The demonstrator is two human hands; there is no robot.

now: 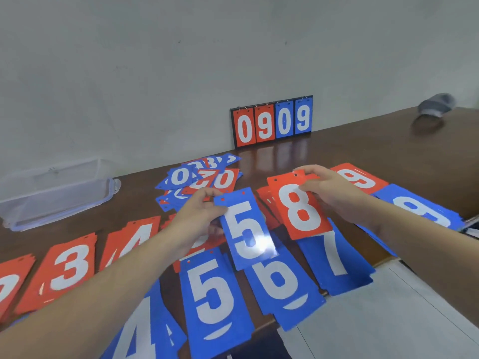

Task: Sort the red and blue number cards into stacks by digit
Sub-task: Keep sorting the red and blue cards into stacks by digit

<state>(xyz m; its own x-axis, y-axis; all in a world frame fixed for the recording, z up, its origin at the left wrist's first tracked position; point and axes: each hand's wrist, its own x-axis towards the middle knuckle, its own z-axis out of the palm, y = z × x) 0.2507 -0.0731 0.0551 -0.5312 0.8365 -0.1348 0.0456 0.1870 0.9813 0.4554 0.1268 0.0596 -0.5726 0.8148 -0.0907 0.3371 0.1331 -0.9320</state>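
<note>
The left hand point(201, 212) pinches a blue 5 card point(245, 228) by its top corner, likely bound for the blue 5 stack point(215, 296) just below, while the right hand point(328, 189) grips a red 8 card point(299, 207) at its top edge above the red and blue rows. Unsorted cards point(199, 178) lie heaped farther back on the glossy dark wooden table point(350, 149), with a flip scoreboard point(272, 121) against the grey wall point(181, 60) and a clear plastic box point(55, 187) on the left.

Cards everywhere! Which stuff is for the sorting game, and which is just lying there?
For sorting: blue 5 card in left hand; red 8 card in right hand; unsorted card pile.
Lying about: clear plastic box; standing scoreboard; grey cloth.
</note>
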